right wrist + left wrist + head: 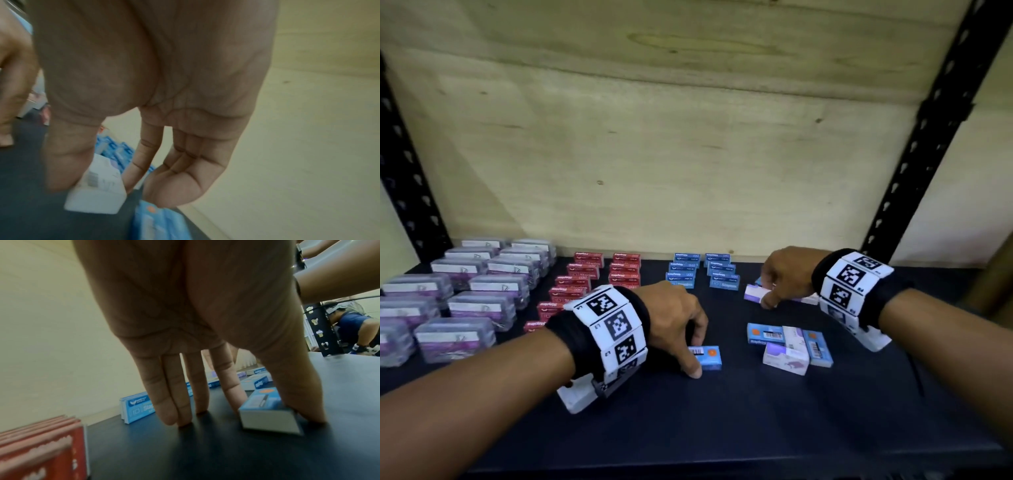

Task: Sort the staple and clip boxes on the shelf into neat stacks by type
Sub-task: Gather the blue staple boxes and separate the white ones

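On the dark shelf (pixel 722 411) the left hand (pixel 674 318) reaches down over a single light-blue box (pixel 709 357) lying flat near the front, its upper face showing a barcode and an orange dot; in the left wrist view the thumb (pixel 296 394) presses one long side and the index finger (pixel 230 386) the other, so the hand pinches this box while the remaining fingertips rest on the shelf surface. Further back on the right, the right hand (pixel 787 274) holds a white-and-lilac box (pixel 755 294) between thumb and index finger; its printing is too blurred to read, though a grey barcode patch shows on it in the right wrist view (pixel 98 191), and another blue box with an orange dot (pixel 158 222) lies just beside it. Between the hands sits a loose cluster of unsorted boxes (pixel 791 346), two blue and two white-lilac, touching one another at odd angles. Along the back, already ranked in rows, stand blue boxes (pixel 702 270) marked "10" and "Staples", then red boxes (pixel 592 274), apparently carrying the same "Staples" wording, and at far left clear plastic cases with purple-and-white labels (pixel 469 291). Each wrist carries a black band with white square-coded tags (pixel 616 325). A pale wooden board (pixel 688 137) forms the back wall, framed by black perforated uprights (pixel 928 137).
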Tool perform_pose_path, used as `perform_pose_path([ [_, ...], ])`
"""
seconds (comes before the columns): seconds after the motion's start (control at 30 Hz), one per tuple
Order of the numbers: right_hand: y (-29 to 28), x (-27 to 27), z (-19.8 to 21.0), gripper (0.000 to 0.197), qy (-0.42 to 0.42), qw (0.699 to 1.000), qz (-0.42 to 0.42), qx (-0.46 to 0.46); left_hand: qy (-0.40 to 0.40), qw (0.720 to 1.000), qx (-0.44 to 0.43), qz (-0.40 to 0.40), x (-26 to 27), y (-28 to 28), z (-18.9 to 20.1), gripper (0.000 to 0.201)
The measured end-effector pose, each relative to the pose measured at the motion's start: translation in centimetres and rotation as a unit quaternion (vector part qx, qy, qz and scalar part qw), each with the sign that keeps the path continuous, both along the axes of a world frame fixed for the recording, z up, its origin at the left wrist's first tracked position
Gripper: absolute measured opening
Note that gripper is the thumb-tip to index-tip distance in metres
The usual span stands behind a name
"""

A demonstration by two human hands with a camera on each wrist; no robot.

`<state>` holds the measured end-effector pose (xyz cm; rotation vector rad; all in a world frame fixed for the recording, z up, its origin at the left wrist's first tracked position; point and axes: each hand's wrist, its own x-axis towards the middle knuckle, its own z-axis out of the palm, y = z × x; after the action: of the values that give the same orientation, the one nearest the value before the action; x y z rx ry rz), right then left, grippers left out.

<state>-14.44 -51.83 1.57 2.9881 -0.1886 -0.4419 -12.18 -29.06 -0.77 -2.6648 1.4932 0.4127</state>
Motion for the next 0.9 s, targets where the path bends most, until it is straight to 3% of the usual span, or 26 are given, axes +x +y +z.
perform_pose_path([
  [0.37,-8.9,-7.9,0.6,0.03,-0.013,0.995,-0.099,0.012,-0.014,1.0,0.005,-0.008,0.2,0.1,-0.5,0.043],
  [0.7,-9.9,-9.9,-2.2,0.03,-0.005,0.994,-0.105,0.001,-0.005,1.0,0.014,0.004,0.4,0.1,-0.6,0.042],
  [0.8,-9.6,-9.8,-2.0,0.033,0.003,0.995,-0.1,-0.009,-0.003,1.0,0.019,0.009,0.5,0.3,-0.8,0.045],
  [0.9,-8.4,-9.7,-0.6,0.028,-0.044,0.996,-0.073,0.029,0.007,0.999,0.027,0.016,0.7,0.4,-0.8,0.052],
])
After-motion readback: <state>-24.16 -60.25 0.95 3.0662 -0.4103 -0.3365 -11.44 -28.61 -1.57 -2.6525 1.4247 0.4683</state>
